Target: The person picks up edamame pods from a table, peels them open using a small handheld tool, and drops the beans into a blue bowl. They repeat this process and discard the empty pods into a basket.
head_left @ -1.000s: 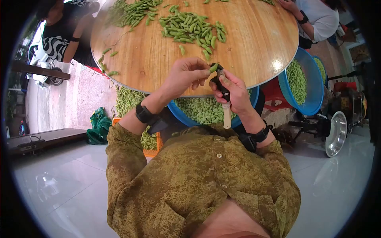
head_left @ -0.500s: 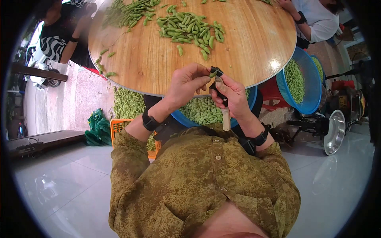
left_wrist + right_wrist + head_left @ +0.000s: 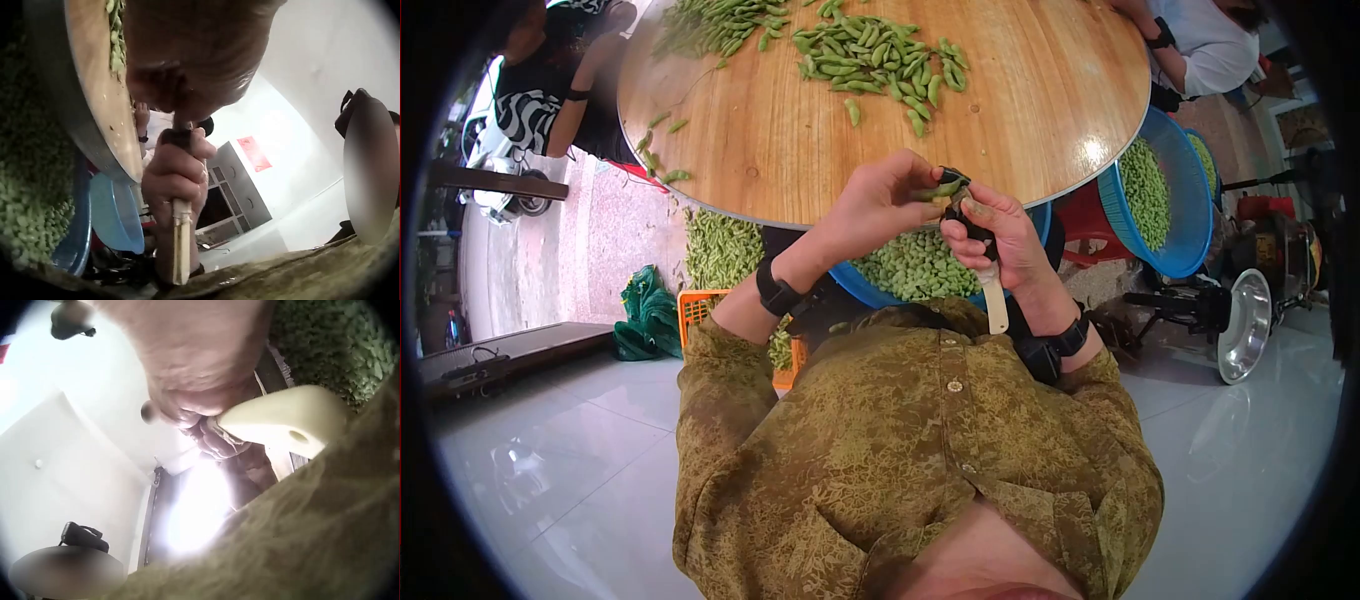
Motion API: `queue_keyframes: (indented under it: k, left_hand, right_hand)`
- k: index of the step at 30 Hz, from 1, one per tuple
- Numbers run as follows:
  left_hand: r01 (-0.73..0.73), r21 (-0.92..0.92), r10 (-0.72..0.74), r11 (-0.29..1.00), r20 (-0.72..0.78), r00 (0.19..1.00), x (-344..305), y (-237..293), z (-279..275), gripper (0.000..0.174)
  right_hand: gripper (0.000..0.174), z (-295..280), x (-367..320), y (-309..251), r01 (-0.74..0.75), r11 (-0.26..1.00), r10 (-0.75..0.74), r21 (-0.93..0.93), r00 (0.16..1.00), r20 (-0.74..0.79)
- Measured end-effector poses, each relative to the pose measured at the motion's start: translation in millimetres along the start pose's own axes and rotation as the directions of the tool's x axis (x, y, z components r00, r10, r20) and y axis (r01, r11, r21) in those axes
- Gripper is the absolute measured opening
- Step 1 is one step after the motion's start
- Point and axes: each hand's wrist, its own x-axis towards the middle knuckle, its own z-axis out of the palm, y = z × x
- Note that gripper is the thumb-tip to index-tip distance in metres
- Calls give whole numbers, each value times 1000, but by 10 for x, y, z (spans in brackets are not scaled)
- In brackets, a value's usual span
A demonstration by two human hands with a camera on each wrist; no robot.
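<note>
My left hand point(image 3: 880, 205) pinches a green soybean pod point(image 3: 943, 189) between thumb and fingers, over the near edge of the table. Against that pod my right hand point(image 3: 1008, 235) holds a tool with a cream handle point(image 3: 994, 303) and a black upper part. The handle points down toward the shirt, and its end has a hole in the right wrist view, where the handle point(image 3: 287, 419) sticks out of the fist. In the left wrist view the right hand point(image 3: 178, 172) is curled round the tool; its working end is hidden by fingers.
A pile of pods point(image 3: 880, 60) lies on the round wooden table point(image 3: 1040, 110). Below its edge stands a blue basin of shelled beans point(image 3: 915, 268). An orange crate point(image 3: 696, 308) is at left, another blue basin point(image 3: 1190, 235) at right. Two people sit across.
Both hands have shifted slightly right, and the handle has swung outward to the right. The pod stays at the tool's top, now lying flatter between the two hands.
</note>
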Motion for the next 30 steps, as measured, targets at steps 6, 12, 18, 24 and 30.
queue_keyframes:
  k: [6,12,18,24,30]
  left_hand:
    - [-425,826,349,370,301,888,-63,347,-41,18]
    - [-84,535,51,840,76,996,-59,448,-24,14]
    - [48,297,-45,954,-18,999,-29,366,2,18]
    - [264,19,-262,964,-61,963,-6,291,48,26]
    - [264,34,-264,964,-9,964,-23,232,118,21]
  right_hand:
    - [26,38,-7,-3,-64,992,59,109,997,53]
    - [21,-12,-39,89,-78,974,58,211,993,99]
    - [18,50,-60,104,16,984,-28,175,997,67]
    - [22,124,-79,60,159,980,-164,-116,986,-31]
    - [23,168,-155,59,194,840,-264,-507,962,-69]
